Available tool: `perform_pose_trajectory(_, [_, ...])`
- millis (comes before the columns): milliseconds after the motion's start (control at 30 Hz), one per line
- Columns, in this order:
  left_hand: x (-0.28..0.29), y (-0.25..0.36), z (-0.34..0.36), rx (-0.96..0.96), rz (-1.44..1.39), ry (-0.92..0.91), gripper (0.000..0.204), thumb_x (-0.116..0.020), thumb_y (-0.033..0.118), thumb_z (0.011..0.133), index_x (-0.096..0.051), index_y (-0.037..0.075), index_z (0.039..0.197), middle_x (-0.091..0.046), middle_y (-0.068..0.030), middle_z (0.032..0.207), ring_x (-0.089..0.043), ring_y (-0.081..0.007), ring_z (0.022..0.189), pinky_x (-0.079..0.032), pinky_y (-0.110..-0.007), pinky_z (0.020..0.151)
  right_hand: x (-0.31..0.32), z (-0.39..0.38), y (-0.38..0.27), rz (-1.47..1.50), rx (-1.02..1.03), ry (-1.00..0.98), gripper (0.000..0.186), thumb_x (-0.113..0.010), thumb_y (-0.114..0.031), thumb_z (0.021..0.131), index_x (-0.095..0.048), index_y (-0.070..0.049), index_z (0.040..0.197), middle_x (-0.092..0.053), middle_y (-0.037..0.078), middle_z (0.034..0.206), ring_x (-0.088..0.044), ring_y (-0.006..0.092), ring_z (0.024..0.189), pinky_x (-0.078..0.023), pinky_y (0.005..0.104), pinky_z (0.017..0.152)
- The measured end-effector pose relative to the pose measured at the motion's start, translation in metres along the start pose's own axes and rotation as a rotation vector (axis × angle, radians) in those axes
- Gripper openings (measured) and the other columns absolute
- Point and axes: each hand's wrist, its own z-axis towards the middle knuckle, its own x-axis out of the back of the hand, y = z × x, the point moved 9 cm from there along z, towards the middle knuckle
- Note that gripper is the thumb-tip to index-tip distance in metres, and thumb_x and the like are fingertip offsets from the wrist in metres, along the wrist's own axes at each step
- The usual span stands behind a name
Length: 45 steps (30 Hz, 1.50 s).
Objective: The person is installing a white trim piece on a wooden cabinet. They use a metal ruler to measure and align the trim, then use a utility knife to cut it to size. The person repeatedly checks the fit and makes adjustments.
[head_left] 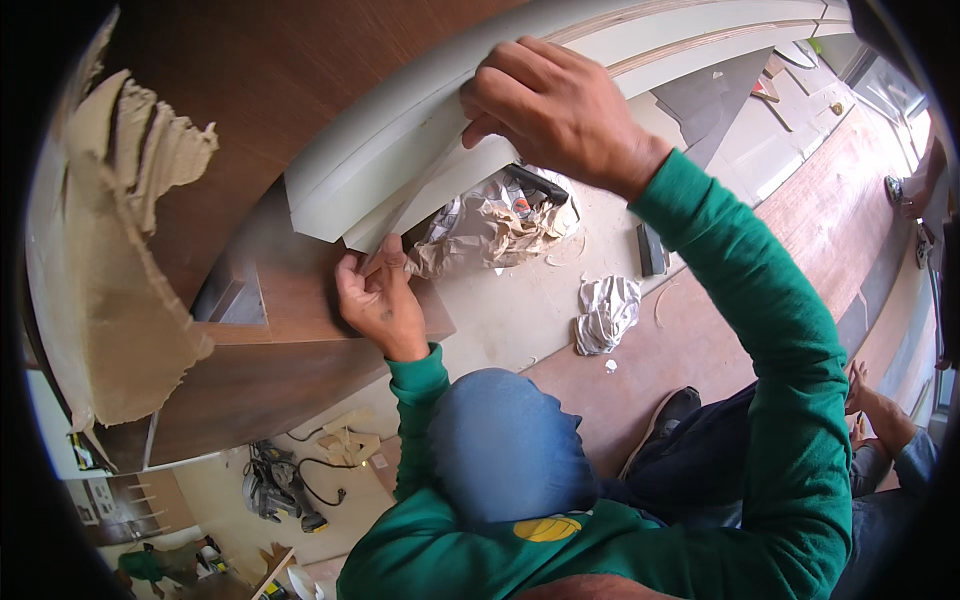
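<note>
A thin pale strip (412, 203) slants along the edge of a white panel (360, 185). My left hand (385, 305) pinches its lower end between thumb and fingers, beside the panel's corner. Higher up, my right hand (560, 110) is closed with fingers curled and thumb tucked in at the strip's upper end, just over the panel edge. The exact grip of the right fingertips is partly hidden. Below the left hand is the corner of a brown wooden cabinet (300, 375).
Crumpled brown paper (490, 235) and a crumpled white sheet (608, 312) lie on the floor, near a dark block (650, 250). Torn cardboard (130, 270) hangs at left. A corded power tool (275, 490) stands at lower left. Another person's arm (880, 405) shows at right.
</note>
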Motion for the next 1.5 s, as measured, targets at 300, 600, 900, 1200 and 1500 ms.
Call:
perform_pose_trajectory(300, [-0.008, 0.002, -0.006, 0.097, 0.220, -0.327, 0.061, -0.062, 0.054, 0.114, -0.056, -0.004, 0.134, -0.081, -0.0196, 0.119, -0.079, -0.0215, 0.091, -0.064, -0.031, 0.076, 0.022, 0.039, -0.023, -0.039, 0.218, -0.097, 0.014, -0.079, -0.019, 0.093, -0.071, -0.012, 0.103, -0.064, 0.006, 0.106, -0.070, 0.0276, 0.105, -0.062, 0.0418, 0.083])
perform_pose_trajectory(600, [-0.080, -0.044, -0.011, 0.232, -0.412, -0.485, 0.052, -0.065, 0.050, 0.113, -0.058, 0.005, 0.138, -0.067, -0.0120, 0.144, -0.075, -0.0221, 0.109, -0.068, -0.035, 0.076, 0.022, 0.049, -0.041, -0.193, 0.165, -0.063, 0.018, -0.077, -0.023, 0.093, -0.071, -0.015, 0.108, -0.062, 0.004, 0.111, -0.067, 0.0251, 0.104, -0.059, 0.0412, 0.091])
perform_pose_trajectory(900, [-0.096, -0.026, 0.000, 0.200, -0.485, -0.310, 0.037, -0.079, 0.042, 0.107, -0.071, 0.006, 0.115, -0.073, -0.0038, 0.101, -0.070, -0.0136, 0.067, -0.058, -0.027, 0.054, 0.014, 0.051, -0.045, -0.247, 0.212, -0.089, 0.028, -0.078, -0.026, 0.094, -0.071, -0.019, 0.120, -0.061, 0.005, 0.118, -0.064, 0.0248, 0.112, -0.057, 0.0389, 0.093])
perform_pose_trajectory(1200, [-0.101, -0.009, -0.007, 0.205, -0.510, -0.093, 0.043, -0.080, 0.039, 0.106, -0.071, 0.001, 0.125, -0.074, -0.0054, 0.108, -0.068, -0.0126, 0.064, -0.059, -0.027, 0.056, 0.019, 0.021, -0.044, -0.400, 0.199, 0.163, 0.028, -0.079, -0.024, 0.088, -0.079, -0.023, 0.117, -0.063, 0.003, 0.145, -0.063, 0.0233, 0.130, -0.051, 0.0414, 0.109])
perform_pose_trajectory(1500, [-0.096, -0.021, -0.002, 0.048, -0.482, -0.099, 0.053, -0.083, 0.041, 0.103, -0.070, -0.006, 0.121, -0.072, -0.0068, 0.102, -0.063, -0.0120, 0.062, -0.065, -0.034, 0.061, 0.021, 0.037, -0.046, -0.481, 0.413, 0.094, 0.028, -0.078, -0.026, 0.083, -0.077, -0.022, 0.111, -0.064, -0.002, 0.134, -0.060, 0.0220, 0.131, -0.052, 0.0415, 0.109])
